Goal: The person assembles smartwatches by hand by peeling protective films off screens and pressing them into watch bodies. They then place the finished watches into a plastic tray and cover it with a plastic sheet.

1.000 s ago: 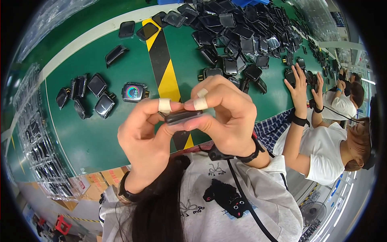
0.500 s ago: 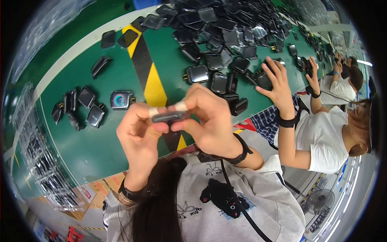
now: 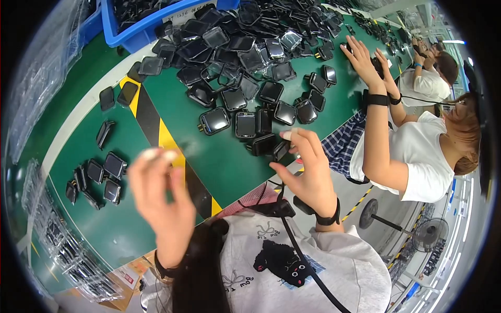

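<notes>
The right hand [image 3: 308, 169] reaches over the near edge of the green bench [image 3: 219, 161], its taped fingertips pinching a small black square module [image 3: 281, 150] just beside the loose heap of similar screen modules [image 3: 245, 78], so the next piece is within easy reach. The left hand [image 3: 162, 201] hovers raised and blurred; its grip looks loosely curled with nothing in it. A smaller sorted cluster of modules [image 3: 96, 177] lies well apart, across the yellow-black stripe [image 3: 167, 146]. A neighbouring person's hands [image 3: 365, 57] work farther along.
</notes>
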Tool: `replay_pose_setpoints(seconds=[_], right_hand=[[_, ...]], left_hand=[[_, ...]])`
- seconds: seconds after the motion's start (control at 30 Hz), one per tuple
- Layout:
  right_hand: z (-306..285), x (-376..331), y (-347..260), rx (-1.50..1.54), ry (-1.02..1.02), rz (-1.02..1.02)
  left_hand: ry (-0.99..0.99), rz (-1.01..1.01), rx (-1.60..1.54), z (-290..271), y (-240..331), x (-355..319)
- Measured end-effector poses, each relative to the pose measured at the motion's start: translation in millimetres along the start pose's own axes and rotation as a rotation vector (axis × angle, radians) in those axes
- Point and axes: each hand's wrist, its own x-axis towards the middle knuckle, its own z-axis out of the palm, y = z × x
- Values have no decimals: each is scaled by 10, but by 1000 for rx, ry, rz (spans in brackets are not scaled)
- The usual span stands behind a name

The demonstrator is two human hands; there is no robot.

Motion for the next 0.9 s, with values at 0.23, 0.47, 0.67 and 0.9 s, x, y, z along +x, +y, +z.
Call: replay_pose_setpoints(seconds=[0.23, 0.47, 0.67, 0.9], right_hand=[[-40, 556, -565, 473, -403, -515], [335, 2006, -415, -83, -213, -709], [493, 2354, -428, -287, -354, -761], [160, 1895, -714, 598, -437, -655]], left_hand=[[-745, -663, -1458, 80, -75, -1], [-360, -472, -1515, -180, -163, 187], [-277, -458, -1542, -211, -365, 199], [-188, -493, -1438, -258, -238, 256]])
